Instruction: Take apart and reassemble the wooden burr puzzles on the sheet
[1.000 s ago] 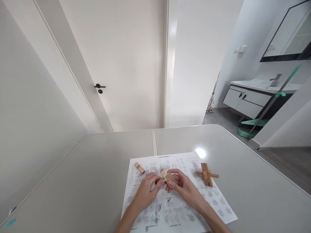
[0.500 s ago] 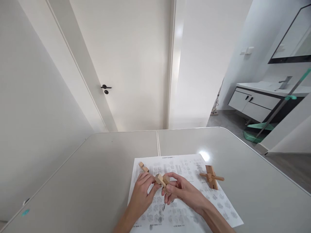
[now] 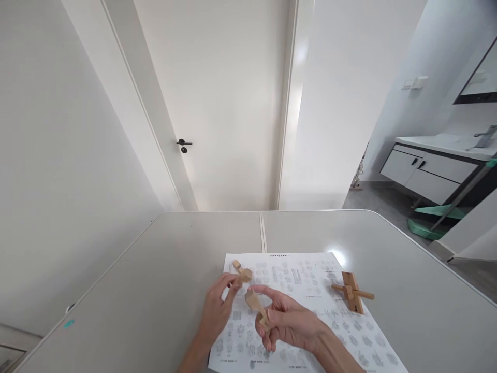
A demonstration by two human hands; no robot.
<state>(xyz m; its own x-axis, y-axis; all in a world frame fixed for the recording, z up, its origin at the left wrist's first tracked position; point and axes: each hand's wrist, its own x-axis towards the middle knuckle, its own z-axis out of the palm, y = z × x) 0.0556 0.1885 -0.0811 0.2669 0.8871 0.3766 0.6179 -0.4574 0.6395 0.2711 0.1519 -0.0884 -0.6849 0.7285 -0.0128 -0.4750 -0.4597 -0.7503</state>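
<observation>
My left hand [image 3: 218,306] pinches a small, slightly blurred wooden puzzle piece [image 3: 244,275] over the upper left of a printed sheet. Another light wooden piece [image 3: 236,264] shows just behind it; whether the two touch I cannot tell. Between thumb and fingers, my right hand [image 3: 289,318] grips a notched wooden puzzle piece [image 3: 254,301], tilted above the sheet. Its lower end is partly hidden by the fingers. The paper sheet [image 3: 310,280] with rows of small grey drawings lies under both hands.
A cross-shaped assembly of darker wooden pieces [image 3: 353,293] rests on the sheet's right edge. The grey table [image 3: 194,243] has a seam down its middle. Beyond it are a white door [image 3: 229,103] and, to the right, a washbasin cabinet [image 3: 427,166].
My hands have come apart; the left has moved away with one wooden piece, while the right keeps another. The whole view has shifted slightly.
</observation>
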